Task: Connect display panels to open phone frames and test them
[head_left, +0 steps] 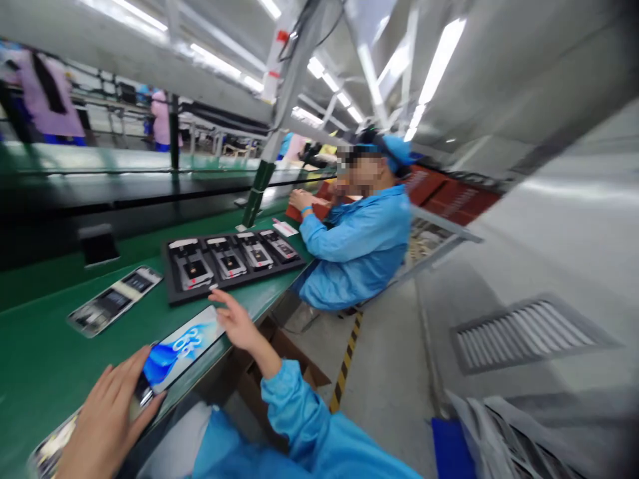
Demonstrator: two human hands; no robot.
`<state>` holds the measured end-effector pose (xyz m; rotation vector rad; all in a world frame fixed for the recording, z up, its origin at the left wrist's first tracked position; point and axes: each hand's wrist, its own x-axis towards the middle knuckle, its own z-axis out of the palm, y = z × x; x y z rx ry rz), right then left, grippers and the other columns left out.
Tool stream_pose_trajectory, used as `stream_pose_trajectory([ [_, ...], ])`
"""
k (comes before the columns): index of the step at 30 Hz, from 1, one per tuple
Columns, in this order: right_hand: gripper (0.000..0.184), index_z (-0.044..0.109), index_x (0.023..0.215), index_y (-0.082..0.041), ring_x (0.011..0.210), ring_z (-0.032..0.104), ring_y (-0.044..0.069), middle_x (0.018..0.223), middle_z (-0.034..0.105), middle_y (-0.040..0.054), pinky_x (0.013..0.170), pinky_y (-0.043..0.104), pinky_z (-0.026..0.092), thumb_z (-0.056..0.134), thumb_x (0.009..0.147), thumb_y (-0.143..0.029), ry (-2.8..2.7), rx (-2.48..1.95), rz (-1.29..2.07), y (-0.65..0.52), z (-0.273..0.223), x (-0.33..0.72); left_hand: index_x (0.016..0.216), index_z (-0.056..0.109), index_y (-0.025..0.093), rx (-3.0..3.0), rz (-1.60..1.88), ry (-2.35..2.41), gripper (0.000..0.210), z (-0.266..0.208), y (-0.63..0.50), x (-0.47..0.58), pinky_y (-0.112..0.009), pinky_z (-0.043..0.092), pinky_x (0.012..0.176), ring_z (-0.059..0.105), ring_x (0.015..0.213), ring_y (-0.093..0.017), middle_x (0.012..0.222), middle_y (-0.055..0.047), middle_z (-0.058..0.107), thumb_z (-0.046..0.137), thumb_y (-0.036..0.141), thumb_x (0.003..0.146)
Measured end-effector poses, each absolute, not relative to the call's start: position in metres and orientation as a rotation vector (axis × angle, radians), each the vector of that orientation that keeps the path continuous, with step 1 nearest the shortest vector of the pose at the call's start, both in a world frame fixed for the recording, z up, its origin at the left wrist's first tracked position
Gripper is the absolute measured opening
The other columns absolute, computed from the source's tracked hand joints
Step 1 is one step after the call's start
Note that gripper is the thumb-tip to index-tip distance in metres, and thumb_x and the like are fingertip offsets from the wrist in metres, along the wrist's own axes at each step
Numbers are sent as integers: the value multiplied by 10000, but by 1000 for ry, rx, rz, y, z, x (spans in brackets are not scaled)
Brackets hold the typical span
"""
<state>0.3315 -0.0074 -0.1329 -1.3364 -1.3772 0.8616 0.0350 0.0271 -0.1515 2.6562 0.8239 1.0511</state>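
A smartphone [186,347] with a lit blue-and-white screen lies at a slant near the front edge of the green workbench. My left hand [112,406] closes round its lower left end, fingers on the far side and thumb on the near side. At the opposite end is my right hand [238,322], its fingers stretched out and apart, close to or touching the phone's corner. Just beyond those fingertips sits a black tray [172,293] with several opened phone bodies. An opened phone body [117,301] lies left of the tray. Another opened phone body [50,447] is partly hidden behind my left hand.
A co-worker in blue [359,233] sits farther along the bench, hands near a red-orange box [319,209]. A slanted metal post [262,179] rises behind the tray. Cardboard boxes [287,359] stand below the bench edge. A dark flat piece [98,246] lies toward the back.
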Motion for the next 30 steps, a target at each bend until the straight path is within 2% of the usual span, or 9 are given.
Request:
stream_pose_trajectory([
  [6, 586, 380, 1516, -199, 842, 648, 149, 1424, 568, 190, 805, 330, 553, 493, 973, -387, -1340, -1362, 815, -4, -136, 334, 1541, 323, 183, 2640, 842, 968, 632, -134, 18, 38, -550, 422, 1139, 595, 1274, -303, 1438, -183, 569, 552, 403, 994],
  [9, 710, 381, 1517, -216, 947, 670, 170, 1423, 566, 183, 893, 362, 554, 654, 888, -402, -1315, -1381, 856, -5, -134, 332, 1539, 332, 178, 2615, 813, 995, 636, -132, 16, 39, -550, 399, 1156, 577, 1294, -296, 1452, -180, 558, 565, 390, 987],
  [12, 796, 445, 1494, -278, 1117, 648, 209, 1443, 555, 135, 1019, 412, 508, 783, 774, -325, -1323, -1459, 849, -7, -132, 329, 1545, 322, 187, 2607, 827, 992, 634, -133, 15, 39, -546, 389, 1161, 568, 1292, -294, 1461, -164, 553, 551, 412, 999],
  [15, 684, 490, 1475, -308, 1092, 666, 198, 1438, 550, 111, 1005, 407, 525, 716, 831, -289, -1316, -1426, 870, -7, -133, 330, 1557, 296, 194, 2611, 838, 977, 641, -135, 16, 37, -533, 380, 1168, 556, 1294, -289, 1470, -146, 546, 536, 432, 1012],
  [23, 462, 568, 1412, -262, 929, 702, 170, 1352, 647, 110, 880, 343, 570, 560, 952, -309, -1319, -1369, 811, -5, -135, 337, 1562, 273, 205, 2615, 823, 976, 639, -132, 17, 38, -535, 375, 1167, 538, 1302, -298, 1473, -139, 539, 501, 471, 1028],
  [28, 428, 568, 1397, -235, 1124, 686, 206, 1306, 687, 121, 977, 369, 545, 517, 992, -366, -1250, -1368, 780, -5, -136, 337, 1605, 222, 212, 2635, 780, 1140, 698, -120, 5, 23, -570, 379, 1163, 419, 1418, -365, 1615, -161, 337, 461, 519, 1026],
  [30, 421, 571, 1388, -235, 1190, 663, 211, 1310, 686, 122, 1026, 386, 523, 522, 996, -382, -1237, -1372, 775, -4, -137, 336, 1612, 222, 225, 2628, 714, 1232, 701, -116, 0, 10, -593, 377, 1158, 420, 1409, -385, 1619, -162, 317, 460, 515, 1021],
])
